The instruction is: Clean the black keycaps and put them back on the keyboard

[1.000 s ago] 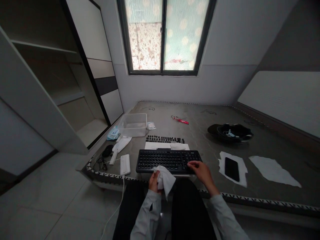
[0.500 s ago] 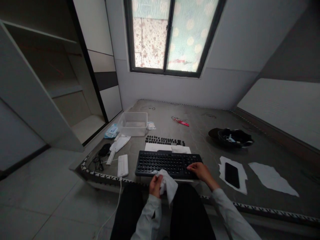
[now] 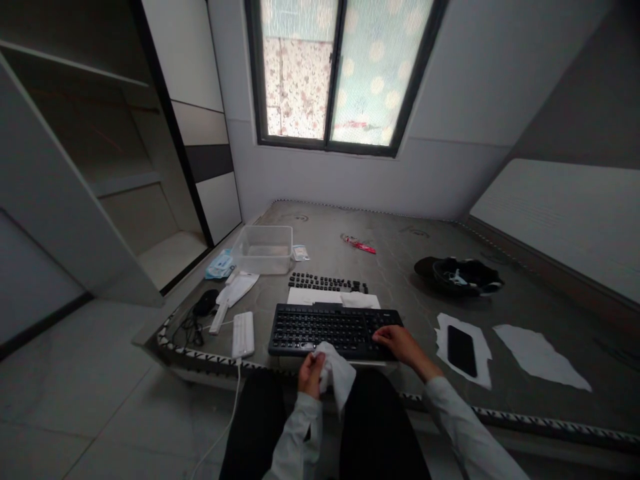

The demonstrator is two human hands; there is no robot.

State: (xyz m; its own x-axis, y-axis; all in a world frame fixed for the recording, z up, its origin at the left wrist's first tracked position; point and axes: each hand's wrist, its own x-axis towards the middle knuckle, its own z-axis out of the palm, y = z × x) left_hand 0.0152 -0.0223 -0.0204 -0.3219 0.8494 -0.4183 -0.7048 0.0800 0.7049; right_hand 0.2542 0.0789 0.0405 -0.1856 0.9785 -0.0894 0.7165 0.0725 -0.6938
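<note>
A black keyboard (image 3: 330, 329) lies at the near edge of a grey mattress (image 3: 400, 267). My left hand (image 3: 310, 375) grips a crumpled white cloth (image 3: 337, 373) just in front of the keyboard's front edge. My right hand (image 3: 400, 343) rests on the keyboard's right end, fingers curled over the keys. Behind the keyboard lie white paper sheets (image 3: 320, 298) and a row of loose black keycaps (image 3: 327, 283).
A clear plastic tub (image 3: 263, 249), a white power strip (image 3: 243, 334), a black mouse (image 3: 205, 303) and a blue packet (image 3: 219, 265) sit to the left. A black phone (image 3: 461, 351) lies on torn paper at right, beyond it a black cap (image 3: 460, 275). An open wardrobe (image 3: 100, 187) stands left.
The view has shifted slightly. My left hand with the cloth has drawn back a little from the keyboard's front edge. My right hand stays on the keyboard's right end.
</note>
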